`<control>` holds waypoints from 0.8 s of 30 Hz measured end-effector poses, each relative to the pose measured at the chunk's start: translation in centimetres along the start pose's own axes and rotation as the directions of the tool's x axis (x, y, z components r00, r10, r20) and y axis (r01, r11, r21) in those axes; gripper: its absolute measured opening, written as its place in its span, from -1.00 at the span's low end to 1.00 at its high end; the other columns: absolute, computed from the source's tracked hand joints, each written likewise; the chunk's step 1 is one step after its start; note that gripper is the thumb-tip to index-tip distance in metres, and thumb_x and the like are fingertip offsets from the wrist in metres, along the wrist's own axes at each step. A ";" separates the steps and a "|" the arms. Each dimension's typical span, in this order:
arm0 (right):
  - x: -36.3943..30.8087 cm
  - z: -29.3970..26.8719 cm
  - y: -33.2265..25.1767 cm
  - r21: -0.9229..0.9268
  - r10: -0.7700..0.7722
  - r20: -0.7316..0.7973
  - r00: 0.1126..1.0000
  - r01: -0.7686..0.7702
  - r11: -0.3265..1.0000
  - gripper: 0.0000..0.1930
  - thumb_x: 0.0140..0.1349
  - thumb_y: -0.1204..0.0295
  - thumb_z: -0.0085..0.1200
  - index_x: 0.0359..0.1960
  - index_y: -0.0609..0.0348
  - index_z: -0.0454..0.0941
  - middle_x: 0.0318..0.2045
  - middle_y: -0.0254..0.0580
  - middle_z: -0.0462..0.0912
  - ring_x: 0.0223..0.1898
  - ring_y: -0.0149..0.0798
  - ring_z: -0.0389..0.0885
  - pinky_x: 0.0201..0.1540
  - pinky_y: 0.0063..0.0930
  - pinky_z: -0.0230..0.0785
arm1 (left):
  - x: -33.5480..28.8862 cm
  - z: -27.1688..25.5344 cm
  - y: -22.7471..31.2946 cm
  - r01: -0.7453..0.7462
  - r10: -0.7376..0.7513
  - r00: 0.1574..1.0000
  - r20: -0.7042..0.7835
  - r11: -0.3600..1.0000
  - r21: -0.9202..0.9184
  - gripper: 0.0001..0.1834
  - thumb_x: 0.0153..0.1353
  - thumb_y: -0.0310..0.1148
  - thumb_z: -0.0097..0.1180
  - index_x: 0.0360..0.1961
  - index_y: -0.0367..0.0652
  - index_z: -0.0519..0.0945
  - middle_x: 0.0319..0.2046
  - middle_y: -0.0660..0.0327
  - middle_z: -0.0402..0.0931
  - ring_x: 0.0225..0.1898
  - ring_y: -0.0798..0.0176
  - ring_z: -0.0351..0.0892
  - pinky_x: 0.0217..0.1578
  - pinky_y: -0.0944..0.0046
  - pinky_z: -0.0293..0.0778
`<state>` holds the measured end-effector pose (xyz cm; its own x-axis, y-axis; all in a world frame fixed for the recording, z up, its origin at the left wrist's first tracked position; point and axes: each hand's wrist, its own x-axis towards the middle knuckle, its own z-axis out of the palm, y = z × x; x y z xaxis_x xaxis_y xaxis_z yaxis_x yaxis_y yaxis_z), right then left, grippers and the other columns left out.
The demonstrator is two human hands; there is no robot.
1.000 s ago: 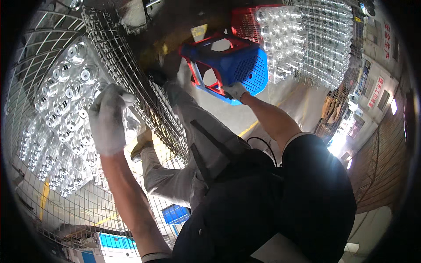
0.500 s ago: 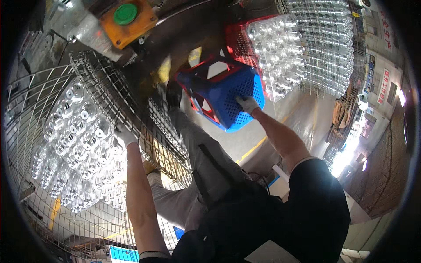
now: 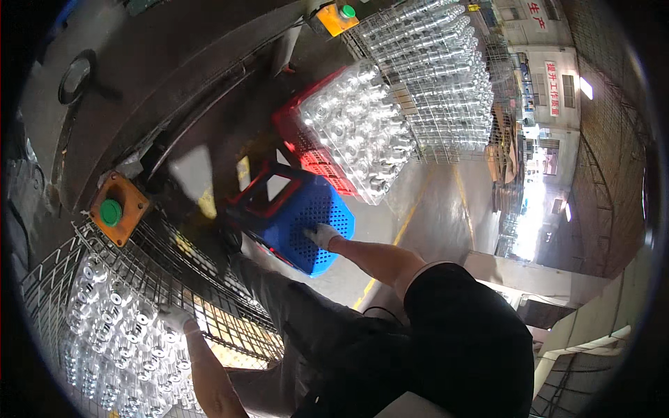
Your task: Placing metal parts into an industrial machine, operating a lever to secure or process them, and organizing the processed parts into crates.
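My right hand (image 3: 323, 236), in a pale glove, grips the perforated seat of a blue plastic stool (image 3: 326, 203). Red edging and legs show along the stool's underside, and its legs point up and left. At the lower left my gloved left hand (image 3: 175, 319) is closed at the top edge of a wire cage (image 3: 230, 296); its fingertips are partly hidden. Inside that cage, close by the left hand, stand rows of shiny metal parts (image 3: 118, 331) with round holes in their ends.
Beyond the stool, a red crate (image 3: 296, 124) carries a clear tray of shiny parts (image 3: 355, 122). More parts fill a wire cage (image 3: 432, 76) behind it. Orange boxes with green buttons (image 3: 120, 209) are on the left and at the top. Yellow lines (image 3: 408, 221) mark the floor.
My view has swung to the right, bringing the red crate and second button box further in. My right hand still holds the stool; my left stays at the cage edge.
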<state>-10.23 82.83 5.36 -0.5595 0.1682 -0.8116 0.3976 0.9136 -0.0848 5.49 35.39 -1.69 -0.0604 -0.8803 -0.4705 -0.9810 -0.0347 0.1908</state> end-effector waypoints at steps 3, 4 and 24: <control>-0.8 -0.3 -0.6 0.008 0.001 0.012 1.000 -0.001 1.000 -0.36 0.13 -0.10 -0.14 -0.20 0.38 0.51 -0.23 0.26 0.54 -0.10 0.13 0.50 -0.04 -0.15 0.30 | -2.2 -1.8 2.3 -0.014 0.014 1.000 0.015 1.000 0.016 -0.44 0.28 0.04 -0.34 0.06 -0.20 0.31 -0.05 -0.16 0.41 -0.04 -0.21 0.39 -0.05 -0.03 0.31; -1.0 -0.5 -1.2 -0.007 0.002 0.006 1.000 -0.002 1.000 -0.35 0.13 -0.11 -0.14 -0.19 0.39 0.49 -0.21 0.27 0.54 -0.09 0.13 0.49 -0.04 -0.15 0.30 | -2.1 -2.1 2.1 -0.014 0.012 0.999 0.032 0.999 0.039 -0.44 0.28 0.04 -0.35 0.06 -0.20 0.31 -0.04 -0.17 0.40 -0.05 -0.22 0.39 -0.06 -0.04 0.31; 4.9 4.1 8.1 -0.142 -0.196 0.116 0.974 0.211 0.967 -0.71 0.17 0.28 -0.10 -0.17 0.19 0.48 -0.21 0.13 0.53 -0.14 0.12 0.45 -0.05 -0.07 0.28 | 0.2 -5.1 3.8 -0.765 0.156 0.569 0.808 0.460 0.450 -0.55 0.27 -0.31 -0.21 0.20 0.03 0.26 0.03 0.01 0.36 -0.01 0.05 0.37 0.01 0.21 0.29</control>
<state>-6.76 89.53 -1.65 -0.5384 -0.0579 -0.8407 0.1634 0.9715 -0.1716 2.66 32.61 3.35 -0.3358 -0.1240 -0.9337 -0.4880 0.8708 0.0599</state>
